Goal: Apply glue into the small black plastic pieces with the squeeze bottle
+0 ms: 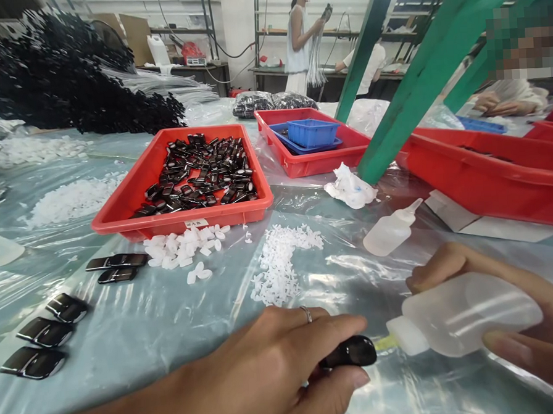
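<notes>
1. Near left on the plastic-covered table [139, 325], three black shells [46, 331] lie in a row; two more [116, 268] lie a little farther off.
2. Beyond them a red tray [119, 206] holds a heap of the same black pieces. White caps [186, 246] are scattered against its near wall, and a pile of small white bits [279, 262] lies to their right.
3. Far left, a mound of black cables [66, 76] rises behind the tray.
4. Near centre, the left hand [266, 371], a ring on one finger, pinches a black shell [351, 351] between thumb and fingers, just above the table.
5. The right hand [508, 306] is closed around a translucent bottle [467, 314] held sideways; its nozzle touches the shell's right end.
6. A second bottle [391, 229] lies on the table beyond, near a crumpled tissue [349, 188].
7. Farther on, another red tray [311, 159] holds a blue bin [312, 131]; green struts [418, 76] cross on the right.
8. A person [300, 39] stands at the far bench, holding cables.
</notes>
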`<action>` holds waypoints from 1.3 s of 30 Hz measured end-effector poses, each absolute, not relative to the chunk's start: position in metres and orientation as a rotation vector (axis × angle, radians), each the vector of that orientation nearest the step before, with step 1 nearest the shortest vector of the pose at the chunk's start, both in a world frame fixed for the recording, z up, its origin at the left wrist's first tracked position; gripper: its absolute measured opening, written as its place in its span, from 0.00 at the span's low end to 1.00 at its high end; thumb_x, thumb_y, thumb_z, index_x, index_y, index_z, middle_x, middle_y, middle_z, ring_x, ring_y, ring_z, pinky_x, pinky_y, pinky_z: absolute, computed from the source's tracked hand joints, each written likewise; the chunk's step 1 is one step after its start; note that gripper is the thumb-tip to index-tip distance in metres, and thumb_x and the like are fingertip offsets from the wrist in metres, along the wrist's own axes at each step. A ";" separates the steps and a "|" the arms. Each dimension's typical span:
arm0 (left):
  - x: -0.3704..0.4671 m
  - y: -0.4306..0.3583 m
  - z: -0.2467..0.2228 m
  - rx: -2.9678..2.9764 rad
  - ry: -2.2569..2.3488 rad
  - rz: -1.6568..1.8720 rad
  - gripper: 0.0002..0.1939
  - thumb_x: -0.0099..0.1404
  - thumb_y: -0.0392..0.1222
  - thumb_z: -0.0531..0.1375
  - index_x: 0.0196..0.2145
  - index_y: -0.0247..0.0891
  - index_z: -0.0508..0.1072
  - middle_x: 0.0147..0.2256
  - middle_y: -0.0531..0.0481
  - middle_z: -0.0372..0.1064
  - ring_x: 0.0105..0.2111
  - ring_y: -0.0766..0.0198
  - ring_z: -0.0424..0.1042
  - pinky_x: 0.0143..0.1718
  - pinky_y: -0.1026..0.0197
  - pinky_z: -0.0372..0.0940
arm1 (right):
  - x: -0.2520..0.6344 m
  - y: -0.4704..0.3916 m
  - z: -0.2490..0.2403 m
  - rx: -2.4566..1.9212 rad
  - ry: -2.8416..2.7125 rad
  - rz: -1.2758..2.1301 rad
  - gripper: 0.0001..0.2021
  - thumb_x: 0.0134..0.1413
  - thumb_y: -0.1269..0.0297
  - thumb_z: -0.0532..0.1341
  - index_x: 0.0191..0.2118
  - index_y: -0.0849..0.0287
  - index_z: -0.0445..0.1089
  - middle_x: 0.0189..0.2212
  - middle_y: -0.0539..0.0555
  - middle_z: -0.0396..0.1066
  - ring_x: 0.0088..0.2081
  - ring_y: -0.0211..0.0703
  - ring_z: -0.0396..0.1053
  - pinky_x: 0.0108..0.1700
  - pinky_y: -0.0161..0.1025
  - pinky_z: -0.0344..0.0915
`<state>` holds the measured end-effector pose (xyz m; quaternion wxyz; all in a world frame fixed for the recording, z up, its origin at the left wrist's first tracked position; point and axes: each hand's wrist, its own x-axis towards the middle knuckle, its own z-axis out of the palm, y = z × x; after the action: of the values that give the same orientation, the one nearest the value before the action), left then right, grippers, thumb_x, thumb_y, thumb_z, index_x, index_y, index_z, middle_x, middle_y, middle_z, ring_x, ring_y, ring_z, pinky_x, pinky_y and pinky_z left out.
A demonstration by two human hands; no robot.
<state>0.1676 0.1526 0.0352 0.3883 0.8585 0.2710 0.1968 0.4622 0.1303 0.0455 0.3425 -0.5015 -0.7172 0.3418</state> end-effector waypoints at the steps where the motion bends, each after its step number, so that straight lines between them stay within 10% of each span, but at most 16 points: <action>1: 0.168 0.153 0.035 2.183 0.673 0.493 0.19 0.76 0.44 0.60 0.61 0.38 0.75 0.43 0.45 0.82 0.42 0.55 0.81 0.48 0.59 0.75 | 0.462 0.131 0.045 -1.300 -1.861 0.893 0.17 0.59 0.37 0.64 0.41 0.44 0.72 0.26 0.46 0.73 0.20 0.42 0.68 0.16 0.37 0.56; 39: 0.166 0.155 0.041 2.137 0.721 0.371 0.21 0.78 0.46 0.56 0.65 0.43 0.72 0.48 0.45 0.81 0.47 0.54 0.80 0.54 0.54 0.75 | 0.466 0.122 0.044 -1.339 -1.888 0.846 0.15 0.61 0.41 0.62 0.43 0.44 0.70 0.25 0.45 0.72 0.18 0.40 0.67 0.16 0.35 0.56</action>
<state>0.1660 0.1551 0.0414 0.4151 0.8505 0.2870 0.1479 0.4656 0.1223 0.0439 0.3321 -0.5125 -0.7226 0.3239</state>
